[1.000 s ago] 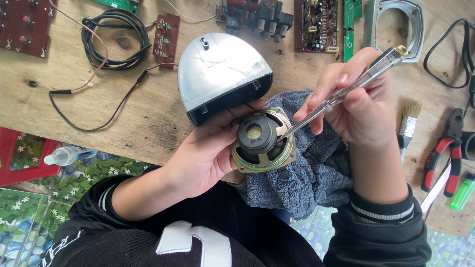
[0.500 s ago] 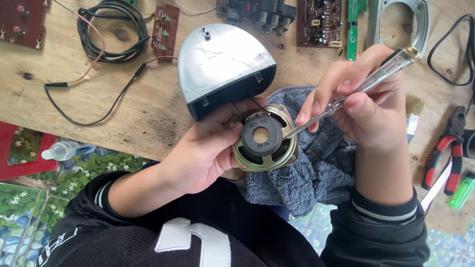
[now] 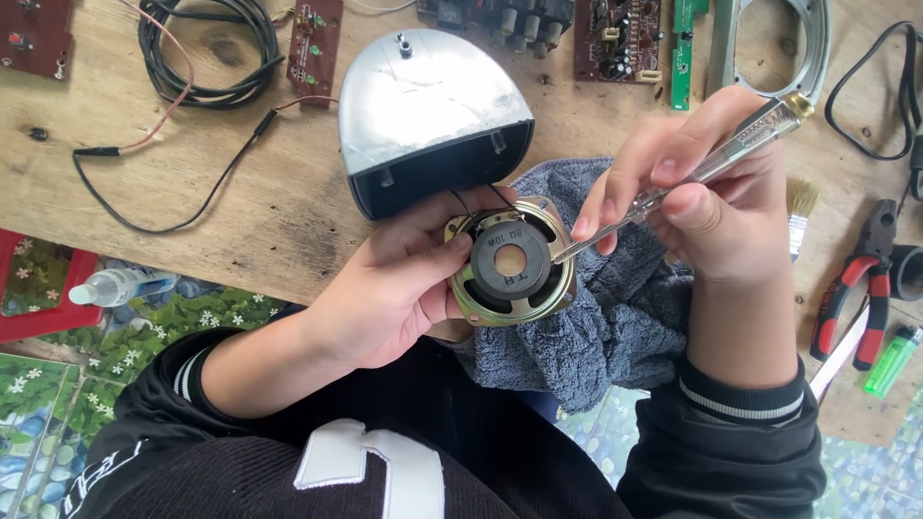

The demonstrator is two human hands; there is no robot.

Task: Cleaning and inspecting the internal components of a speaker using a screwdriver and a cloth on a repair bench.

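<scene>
Round brass-coloured speaker driver with black ring magnet [image 3: 510, 264] is held at frame centre, magnet up, over the grey towel [image 3: 615, 327].

Since a second ago, the driver is turned flatter in the closed left hand [image 3: 394, 288]; the right hand [image 3: 716, 202], gripping a clear-handled tester screwdriver [image 3: 692, 178], brings the tip onto the rim. White label print is noted on the magnet; green lighter [image 3: 892, 360] at right edge.

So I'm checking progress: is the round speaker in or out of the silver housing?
Out. The left hand holds the round speaker magnet-up over the grey cloth, in front of the silver housing.
</scene>
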